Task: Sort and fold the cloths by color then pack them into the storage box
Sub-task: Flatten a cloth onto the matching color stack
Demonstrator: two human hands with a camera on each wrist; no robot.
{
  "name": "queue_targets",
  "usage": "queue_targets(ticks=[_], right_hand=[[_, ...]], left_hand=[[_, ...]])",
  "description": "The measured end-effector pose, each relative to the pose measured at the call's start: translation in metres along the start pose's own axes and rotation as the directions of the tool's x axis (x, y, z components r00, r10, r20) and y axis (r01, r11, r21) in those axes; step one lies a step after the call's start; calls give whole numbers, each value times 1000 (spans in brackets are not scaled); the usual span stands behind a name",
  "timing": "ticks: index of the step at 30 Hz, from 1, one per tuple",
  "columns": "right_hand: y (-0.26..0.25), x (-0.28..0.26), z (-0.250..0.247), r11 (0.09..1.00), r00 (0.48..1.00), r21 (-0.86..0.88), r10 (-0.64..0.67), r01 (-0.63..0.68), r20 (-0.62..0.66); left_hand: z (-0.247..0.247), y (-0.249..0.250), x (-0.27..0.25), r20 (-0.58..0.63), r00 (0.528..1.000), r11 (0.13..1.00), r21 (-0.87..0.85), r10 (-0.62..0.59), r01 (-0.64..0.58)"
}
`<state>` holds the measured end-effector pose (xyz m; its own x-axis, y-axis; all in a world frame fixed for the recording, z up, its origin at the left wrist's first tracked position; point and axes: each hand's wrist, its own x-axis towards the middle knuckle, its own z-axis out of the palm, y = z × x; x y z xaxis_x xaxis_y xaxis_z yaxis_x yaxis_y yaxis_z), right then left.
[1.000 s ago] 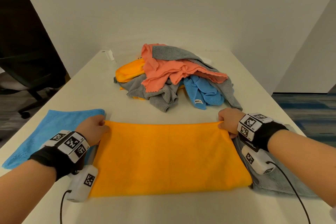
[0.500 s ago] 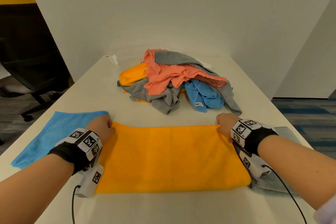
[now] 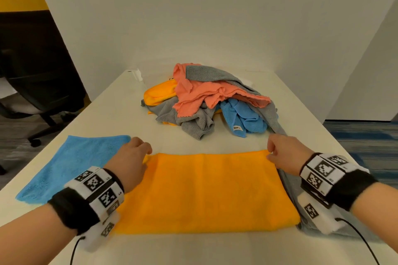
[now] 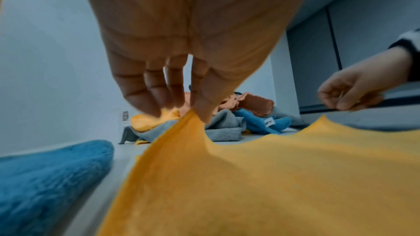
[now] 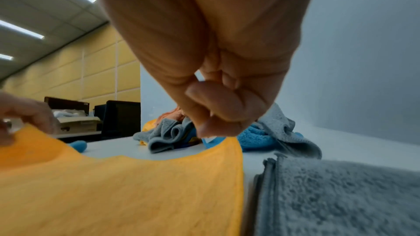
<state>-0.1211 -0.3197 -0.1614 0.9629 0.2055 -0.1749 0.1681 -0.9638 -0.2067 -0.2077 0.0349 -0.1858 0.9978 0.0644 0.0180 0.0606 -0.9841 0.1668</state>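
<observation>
My left hand (image 3: pixel 131 157) and right hand (image 3: pixel 286 153) each pinch a far corner of the orange cloth (image 3: pixel 206 191), lying flat on the tabletop (image 3: pixel 112 114) near the cloth pile (image 3: pixel 206 103).

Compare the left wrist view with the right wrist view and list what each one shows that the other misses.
Only the left wrist view shows the flat blue cloth broadly, and the left hand with its fingers pinching the orange cloth at its far left corner.

Only the right wrist view shows the folded grey cloth beside the orange cloth's right edge, ceiling lights, and a cardboard box in the background.

Both show the orange cloth with its far corners lifted, the mixed pile behind, and the right hand.
</observation>
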Motion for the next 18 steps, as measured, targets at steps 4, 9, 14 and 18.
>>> queue_targets(ticks=[4,9,14,18], right_hand=[[-3,6,1,996,998,76,52,-50,-30],[-5,10,0,964,990,225,133,-140,50],[-4,4,5,991,962,-30,131,-127,241],[-5,1,10,989,943,-35,151,-147,296]], left_hand=[[-6,-2,14,-7,993,993,12,-115,116],[-13,-7,19,46,978,979,11,-202,201],[-10,-6,8,64,984,984,-62,-164,168],[-4,1,-4,91,992,995,-57,83,-78]])
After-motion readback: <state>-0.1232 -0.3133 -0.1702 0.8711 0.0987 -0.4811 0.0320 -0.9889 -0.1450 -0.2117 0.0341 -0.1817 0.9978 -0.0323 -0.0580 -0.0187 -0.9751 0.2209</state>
